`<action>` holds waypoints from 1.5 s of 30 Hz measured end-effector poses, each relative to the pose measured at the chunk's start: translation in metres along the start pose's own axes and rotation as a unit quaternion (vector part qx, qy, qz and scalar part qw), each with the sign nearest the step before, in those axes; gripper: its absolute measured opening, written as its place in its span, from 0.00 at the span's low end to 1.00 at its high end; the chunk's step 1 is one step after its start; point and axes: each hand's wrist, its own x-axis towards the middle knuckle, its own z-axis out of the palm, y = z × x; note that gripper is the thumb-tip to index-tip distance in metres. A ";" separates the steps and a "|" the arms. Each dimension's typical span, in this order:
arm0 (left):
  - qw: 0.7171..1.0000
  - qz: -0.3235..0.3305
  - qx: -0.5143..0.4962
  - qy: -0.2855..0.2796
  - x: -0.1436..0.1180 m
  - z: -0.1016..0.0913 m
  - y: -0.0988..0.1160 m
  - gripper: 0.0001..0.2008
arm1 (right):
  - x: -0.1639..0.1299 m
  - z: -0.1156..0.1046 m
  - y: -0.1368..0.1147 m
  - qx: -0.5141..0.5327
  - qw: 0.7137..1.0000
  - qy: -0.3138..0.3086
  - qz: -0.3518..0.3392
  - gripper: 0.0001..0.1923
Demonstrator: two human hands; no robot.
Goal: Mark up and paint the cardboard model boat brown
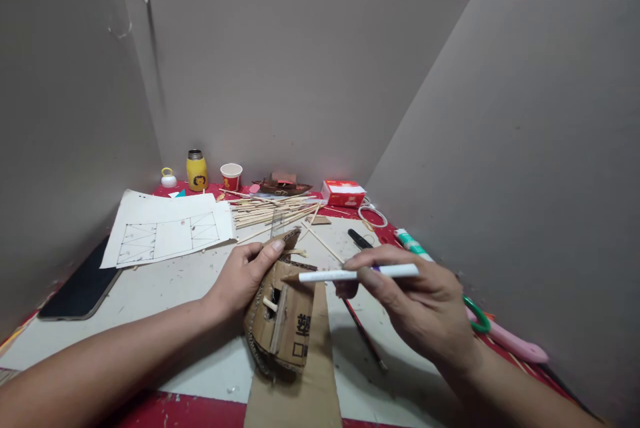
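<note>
A person's two bare hands work at a cluttered craft table, seen from above and behind the hands. In the lower centre of the frame, the left hand (245, 275) grips a small cardboard model (280, 321), fingers curled over its upper edge and thumb along the top. The model's long axis runs from the upper centre toward the bottom of the frame, and it rests on a flat cardboard strip (300, 381) that runs off the bottom edge.

Right of centre, the right hand (420, 308) pinches a white pencil (350, 274) between thumb and fingers. The pencil lies nearly level across the frame, with its tip pointing left, just above the model's upper end and close to the left thumb. The left hand is the one in contact with the model; the right hand is just beside it.

Along the back wall stand a yellow bottle (197, 171) with its lid on, contents hidden, and a red and white paper cup (231, 177), open, whose inside cannot be seen. Right of these sits a red box (343, 193), closed. A bundle of thin wooden sticks (270, 209) lies in front of them. In the left middle are a paper sheet with a drawn grid (167, 235) and a dark phone (83, 285). A black marker (361, 239) lies right of centre, and green-handled scissors (477, 315) show behind the right hand.
</note>
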 end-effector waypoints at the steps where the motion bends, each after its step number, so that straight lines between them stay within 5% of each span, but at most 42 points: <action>1: 1.000 -0.001 -0.001 0.000 0.000 0.000 0.000 0.28 | 0.000 0.000 -0.001 -0.003 1.000 -0.002 -0.003 0.05; 16: 1.000 0.003 0.005 -0.006 0.000 0.000 0.000 0.28 | -0.003 0.000 0.000 -0.019 1.000 -0.010 -0.012 0.06; 27: 0.996 0.043 0.070 0.030 -0.001 0.000 -0.004 0.25 | -0.003 0.000 -0.024 -0.134 0.983 -0.088 -0.091 0.17; 38: 0.994 0.063 0.084 0.022 -0.002 0.001 -0.008 0.24 | -0.001 0.001 -0.033 -0.170 0.968 -0.143 -0.120 0.13; 45: 0.996 -0.021 -0.084 -0.016 0.004 -0.001 -0.004 0.27 | -0.008 -0.009 -0.031 -0.080 0.994 0.074 -0.029 0.10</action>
